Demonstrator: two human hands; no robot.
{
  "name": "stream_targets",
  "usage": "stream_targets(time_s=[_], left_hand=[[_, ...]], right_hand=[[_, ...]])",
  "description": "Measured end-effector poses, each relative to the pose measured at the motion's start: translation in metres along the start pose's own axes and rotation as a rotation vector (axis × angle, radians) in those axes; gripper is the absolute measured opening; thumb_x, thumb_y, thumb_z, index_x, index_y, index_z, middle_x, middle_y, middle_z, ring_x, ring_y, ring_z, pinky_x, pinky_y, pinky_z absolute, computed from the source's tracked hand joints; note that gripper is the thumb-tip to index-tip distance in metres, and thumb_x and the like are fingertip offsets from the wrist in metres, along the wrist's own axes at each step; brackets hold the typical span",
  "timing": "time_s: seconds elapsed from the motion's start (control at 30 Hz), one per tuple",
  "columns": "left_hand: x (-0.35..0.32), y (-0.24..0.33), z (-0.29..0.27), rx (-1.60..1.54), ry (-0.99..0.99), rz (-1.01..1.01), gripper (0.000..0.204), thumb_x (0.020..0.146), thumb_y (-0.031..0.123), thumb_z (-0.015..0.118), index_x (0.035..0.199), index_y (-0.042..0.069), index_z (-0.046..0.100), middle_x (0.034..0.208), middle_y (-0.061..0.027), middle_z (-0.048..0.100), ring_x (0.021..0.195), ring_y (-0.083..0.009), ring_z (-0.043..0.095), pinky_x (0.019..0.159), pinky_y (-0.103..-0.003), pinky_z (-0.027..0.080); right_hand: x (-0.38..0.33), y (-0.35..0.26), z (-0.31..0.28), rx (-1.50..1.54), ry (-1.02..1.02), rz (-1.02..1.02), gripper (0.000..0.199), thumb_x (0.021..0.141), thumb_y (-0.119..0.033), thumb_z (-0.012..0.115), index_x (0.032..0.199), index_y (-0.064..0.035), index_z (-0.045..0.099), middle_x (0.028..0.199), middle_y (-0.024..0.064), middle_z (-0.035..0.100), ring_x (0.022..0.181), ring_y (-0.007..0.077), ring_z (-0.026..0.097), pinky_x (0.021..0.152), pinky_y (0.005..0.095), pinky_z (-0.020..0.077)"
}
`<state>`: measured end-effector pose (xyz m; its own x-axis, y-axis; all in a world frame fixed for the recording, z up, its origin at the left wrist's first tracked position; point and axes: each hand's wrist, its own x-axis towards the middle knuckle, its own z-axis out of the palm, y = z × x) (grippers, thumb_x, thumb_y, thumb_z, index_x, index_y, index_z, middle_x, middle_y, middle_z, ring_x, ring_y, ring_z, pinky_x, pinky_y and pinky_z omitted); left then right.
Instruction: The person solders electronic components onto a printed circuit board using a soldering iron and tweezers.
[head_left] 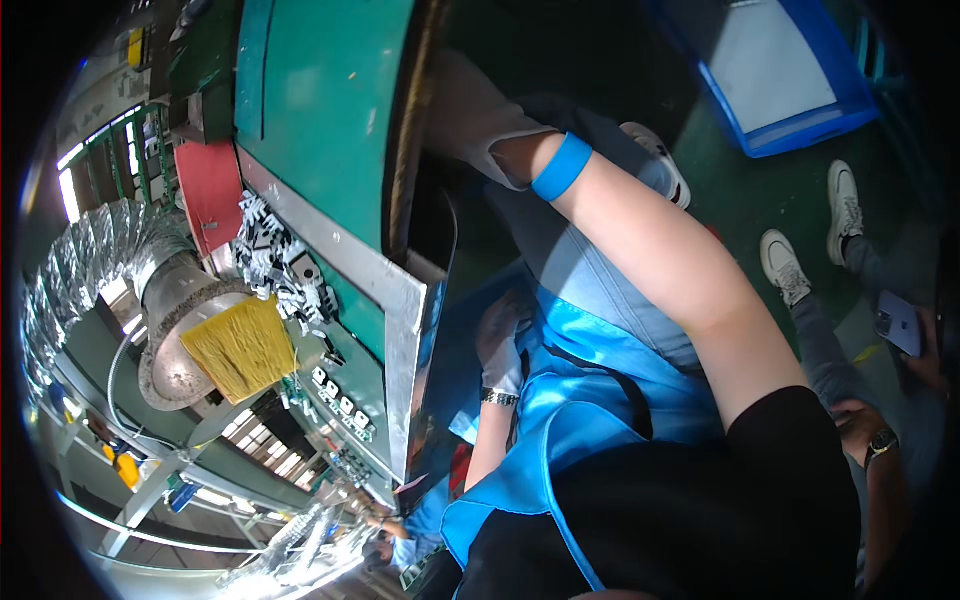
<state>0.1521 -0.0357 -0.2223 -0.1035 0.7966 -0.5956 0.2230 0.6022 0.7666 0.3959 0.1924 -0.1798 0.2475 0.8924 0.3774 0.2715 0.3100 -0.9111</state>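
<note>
My right arm, with a blue band above the wrist, reaches far forward past the bench edge. My right hand (468, 112) wears a loose pale glove; it lies in shade and its fingers cannot be made out. My left hand (503, 328), also in a pale glove with a metal-banded bracelet (499, 397) at the wrist, is low beside my blue apron (585, 385). Its fingers are dim, and whatever it may touch is hidden. To the left stands a green-topped bench (325, 110) with a metal edge.
On the bench lie a heap of small white-and-black parts (275, 255), a row of white pieces (342, 402) and a red panel (210, 195). A yellow pad (240, 348) sits by a duct hood (165, 365). A blue crate (790, 135) and a person holding a phone (898, 322) are at right.
</note>
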Motion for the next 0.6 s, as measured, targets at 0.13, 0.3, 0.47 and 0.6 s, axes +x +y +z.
stream_targets(time_s=[0.13,0.3,0.47,0.6], left_hand=[[0.001,-0.009,-0.003,-0.033,-0.012,-0.010,0.045,0.097,0.016,0.061,0.136,-0.006,0.055,0.119,-0.0147,0.069,0.099,-0.0198,0.068,0.091,-0.031,0.052],[-0.001,-0.014,-0.007,-0.027,0.043,-0.027,0.044,0.097,0.019,0.061,0.135,-0.003,0.057,0.117,-0.0126,0.069,0.098,-0.0185,0.066,0.091,-0.032,0.051],[-0.002,-0.019,-0.011,-0.046,0.122,-0.070,0.040,0.097,0.019,0.062,0.130,-0.002,0.061,0.114,-0.0121,0.070,0.097,-0.0184,0.067,0.088,-0.031,0.052],[0.002,-0.024,-0.012,-0.054,0.089,-0.060,0.037,0.096,0.018,0.063,0.128,-0.001,0.062,0.113,-0.0120,0.071,0.094,-0.0184,0.067,0.088,-0.031,0.052]], right_hand=[[-0.006,0.006,-0.010,0.157,0.095,0.104,0.037,0.093,-0.034,0.053,0.104,-0.0050,0.073,0.100,0.0252,0.070,0.096,0.0433,0.065,0.085,0.0471,0.0522],[-0.008,0.007,-0.012,0.140,0.151,0.325,0.034,0.090,-0.030,0.059,0.103,-0.0011,0.072,0.097,0.0274,0.069,0.095,0.0466,0.064,0.084,0.0484,0.0528],[-0.012,0.010,-0.009,0.071,0.162,0.178,0.035,0.091,-0.030,0.060,0.104,-0.0002,0.071,0.097,0.0297,0.068,0.095,0.0478,0.064,0.083,0.0475,0.0530],[-0.012,0.012,-0.012,0.107,0.165,0.073,0.035,0.092,-0.029,0.059,0.101,0.0032,0.069,0.097,0.0287,0.069,0.095,0.0470,0.064,0.083,0.0459,0.0532]])
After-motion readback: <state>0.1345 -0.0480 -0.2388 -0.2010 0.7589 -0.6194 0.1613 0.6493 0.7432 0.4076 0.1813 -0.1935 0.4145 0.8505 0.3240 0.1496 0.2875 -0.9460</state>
